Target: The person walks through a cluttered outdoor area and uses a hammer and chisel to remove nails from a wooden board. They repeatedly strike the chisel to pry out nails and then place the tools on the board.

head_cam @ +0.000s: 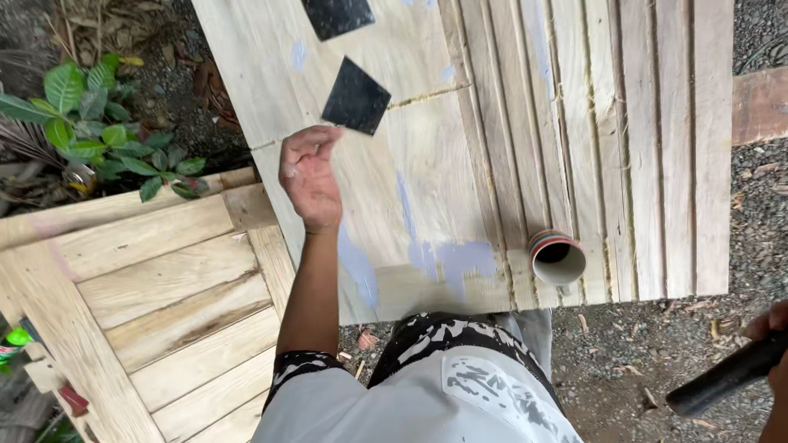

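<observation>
The left hand (310, 176) hovers over the pale wooden panel (657, 164), just inside its left edge. Its fingers are loosely curled and the grip is released, with nothing visible in it. Just beyond the fingertips lies a black abrasive sheet (355, 96), flat on the wood and apart from the hand. A second black sheet (336, 15) lies at the far edge of the view.

The right hand (776, 328) is off the panel's near right corner, low over the gravel (657, 361). It is clenched around a dark cylindrical handle (726, 373); the tool's working end cannot be told.

Grey-blue filler patches (460, 262) run along the near edge, and a striped-rim cup (556, 257) stands on the near edge beside them.

The step in hand looks like surface finishing on the patched panel, with the left hand nearest the sheet. Picking the sheet up would call for the fingers to open, reach a little farther and pinch one of its corners. Any rubbing would then belong on the patches at the near edge.

A second slatted panel (164, 303) lies to the left, and a leafy plant (90, 115) grows beyond it.
</observation>
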